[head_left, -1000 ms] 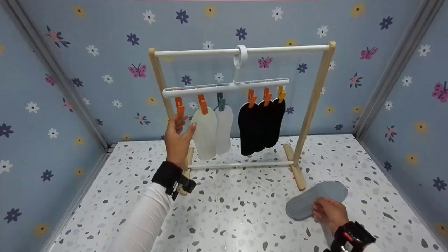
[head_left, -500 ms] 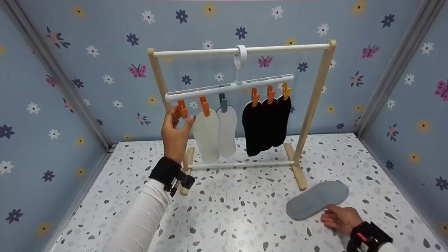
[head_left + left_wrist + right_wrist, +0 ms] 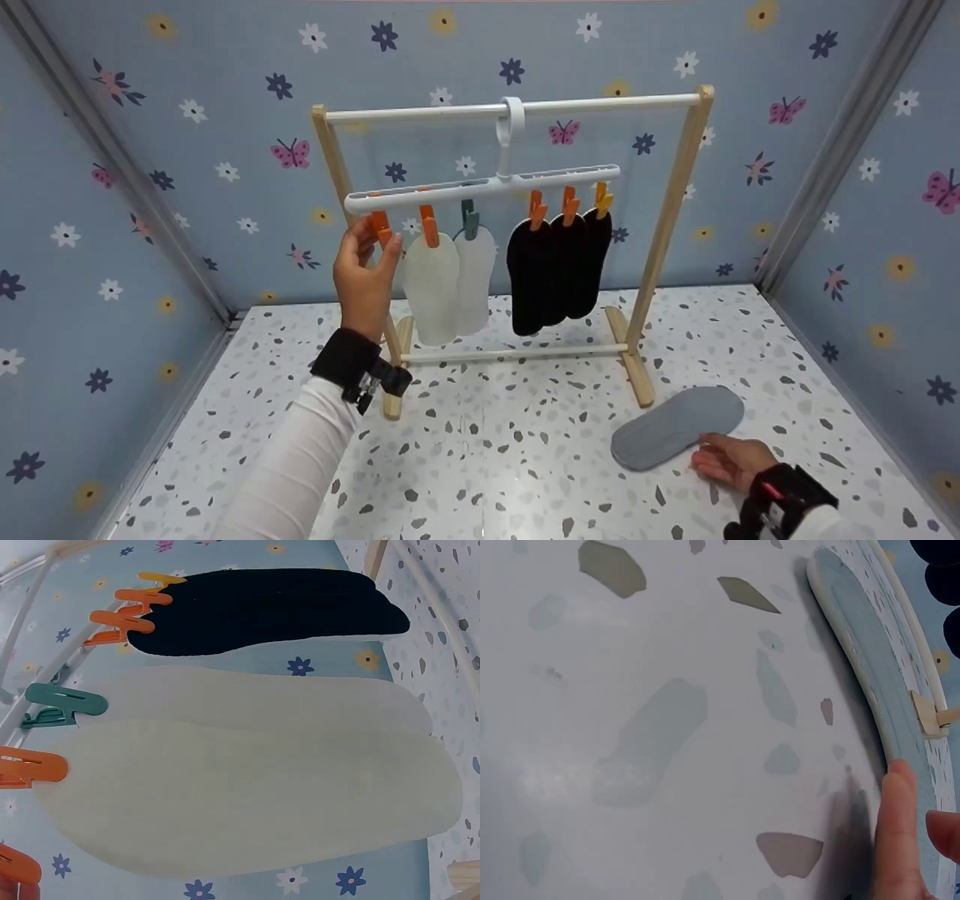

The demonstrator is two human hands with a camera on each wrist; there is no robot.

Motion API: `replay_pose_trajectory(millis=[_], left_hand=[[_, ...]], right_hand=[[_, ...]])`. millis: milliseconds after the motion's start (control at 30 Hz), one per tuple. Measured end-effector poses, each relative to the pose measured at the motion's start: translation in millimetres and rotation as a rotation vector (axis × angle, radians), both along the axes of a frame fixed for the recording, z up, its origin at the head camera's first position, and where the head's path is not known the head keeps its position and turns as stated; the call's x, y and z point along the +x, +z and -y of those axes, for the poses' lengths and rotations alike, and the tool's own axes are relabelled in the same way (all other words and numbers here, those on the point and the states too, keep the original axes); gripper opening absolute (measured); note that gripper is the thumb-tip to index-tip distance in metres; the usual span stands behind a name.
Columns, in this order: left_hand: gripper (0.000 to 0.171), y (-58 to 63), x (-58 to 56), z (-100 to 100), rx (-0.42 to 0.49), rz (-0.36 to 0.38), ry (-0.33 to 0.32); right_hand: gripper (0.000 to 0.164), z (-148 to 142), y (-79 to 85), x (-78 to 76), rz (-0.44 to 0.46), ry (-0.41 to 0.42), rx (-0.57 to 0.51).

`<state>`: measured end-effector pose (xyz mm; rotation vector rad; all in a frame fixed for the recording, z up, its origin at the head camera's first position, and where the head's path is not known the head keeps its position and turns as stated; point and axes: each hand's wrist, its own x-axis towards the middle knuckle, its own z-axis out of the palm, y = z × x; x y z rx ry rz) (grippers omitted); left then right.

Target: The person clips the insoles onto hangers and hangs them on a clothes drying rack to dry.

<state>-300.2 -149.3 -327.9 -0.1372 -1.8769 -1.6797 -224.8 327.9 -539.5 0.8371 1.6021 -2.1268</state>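
Observation:
In the head view my left hand (image 3: 364, 277) pinches the leftmost orange clothespin (image 3: 380, 227), which hangs from the white hanger (image 3: 420, 196) with no insole in it. Beside it hang a cream insole (image 3: 433, 292) and a white insole (image 3: 475, 281), each from its own clothespin. That same orange clothespin (image 3: 19, 862) shows with fingertips at the lower left of the left wrist view. A grey insole (image 3: 675, 431) lies flat on the speckled surface. My right hand (image 3: 735, 461) is at its near edge, fingers relaxed, a fingertip at the rim in the right wrist view.
Several black insoles (image 3: 559, 274) hang from orange and yellow clothespins on the hanger's right half. The hanger hooks over the white top rail (image 3: 600, 105) of a wooden stand (image 3: 664, 225). Flowered panels (image 3: 225, 75) enclose the back and sides.
My left hand has risen to the leftmost orange clothespin, and the hanger swayed, then swung back. My right hand has slid off the top of the grey insole toward its near right edge.

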Motion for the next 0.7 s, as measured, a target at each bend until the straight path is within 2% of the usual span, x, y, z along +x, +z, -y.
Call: replay_pose_trajectory(millis=[67,167,300,367,600,700], left_hand=[[0.049,7.3,7.0,-2,0.003,0.014,0.002],[0.047,11.6,10.2,-2,0.011,0.031,-0.005],[0.047,2.1,-2.3,3,0.010,0.015,-0.010],[0.048,0.7,-4.4,3,0.006,0.013,-0.011],[0.048,0.4,-2.7,3,0.006,0.017,-0.012],[0.047,-0.1,-1.4,4,0.015,0.016,-0.015]], right_hand=[[0.020,0,-1.3,-1.6,-0.005,0.002,0.011],[0.023,2,-2.3,-3.5,-0.007,0.000,0.022],[0.023,3,-3.4,-4.9,-0.020,0.003,0.015],[0.021,4,-3.5,-5.5,-0.029,0.003,0.013],[0.013,8,-3.1,-7.8,-0.064,0.006,0.009],[0.011,11,-3.4,-7.9,-0.076,-0.019,0.021]])
